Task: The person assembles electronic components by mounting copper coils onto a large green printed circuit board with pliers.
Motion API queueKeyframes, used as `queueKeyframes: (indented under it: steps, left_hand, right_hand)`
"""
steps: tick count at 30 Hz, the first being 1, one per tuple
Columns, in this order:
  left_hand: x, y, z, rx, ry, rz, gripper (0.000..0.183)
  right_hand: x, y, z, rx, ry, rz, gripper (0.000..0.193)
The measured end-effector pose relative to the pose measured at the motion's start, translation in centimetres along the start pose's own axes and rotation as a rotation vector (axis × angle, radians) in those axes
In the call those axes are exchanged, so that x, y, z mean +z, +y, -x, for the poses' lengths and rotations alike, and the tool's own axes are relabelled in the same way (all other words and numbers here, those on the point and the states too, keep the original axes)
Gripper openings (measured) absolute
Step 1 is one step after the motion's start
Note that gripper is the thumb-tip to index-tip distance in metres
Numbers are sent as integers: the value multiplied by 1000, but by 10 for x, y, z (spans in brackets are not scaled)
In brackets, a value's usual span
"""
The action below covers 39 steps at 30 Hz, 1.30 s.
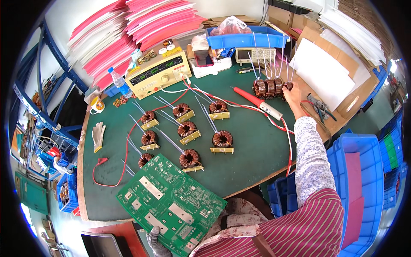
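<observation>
My left hand (156, 242), in a grey glove, grips the near edge of a large green circuit board (195, 201), tilted over the table's front edge. My right arm reaches to the far right, where my bare right hand (294, 99) closes on the end copper toroid coil (288, 86) of a tight row. The other coils of that row (269, 87) stand beside it, their long leads pointing up. Left of them, several copper coils on small yellowish base plates (186, 129) are spread over the green mat. The board partly covers one coil (145, 159).
A red probe (247, 97) with a white handle lies mid-table; its cables curve across the mat. Behind stand a bench meter (159, 76), a water bottle (120, 82) and a blue tray (257, 41). Pliers (320, 107) lie far right. Blue crates (372, 188) stand right of the table.
</observation>
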<state>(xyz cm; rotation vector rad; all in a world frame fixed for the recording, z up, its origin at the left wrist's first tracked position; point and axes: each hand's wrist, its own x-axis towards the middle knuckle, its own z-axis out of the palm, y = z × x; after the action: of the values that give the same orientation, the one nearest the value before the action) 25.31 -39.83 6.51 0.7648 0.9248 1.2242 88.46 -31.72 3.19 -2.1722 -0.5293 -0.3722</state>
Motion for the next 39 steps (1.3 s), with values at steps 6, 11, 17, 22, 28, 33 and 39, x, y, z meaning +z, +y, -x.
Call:
queueKeyframes:
  steps: [6,11,17,22,28,33,39]
  left_hand:
    - [-18,-8,-5,-8,40,-5,56]
    - [-21,-10,-8,-139,-24,144,57]
    - [-14,-2,-4,-35,-55,-37,52]
    - [-26,-5,9,11,7,-58,41]
    - [-32,-7,-1,-47,25,-19,34]
    - [-30,-8,1,-49,25,22,32]
    - [-21,-1,-1,-52,-74,43,34]
  right_hand:
    - [-17,-33,24,-392,317,325,39]
    - [-41,-123,128,-389,-916,-329,36]
    - [11,-143,195,-324,-1315,-411,45]
    - [-32,-155,219,-677,-1005,-273,46]
    - [-61,-164,267,-948,-731,-116,32]
    - [-107,-175,314,264,-1306,-933,23]
    - [-129,-187,387,348,-1457,-1147,23]
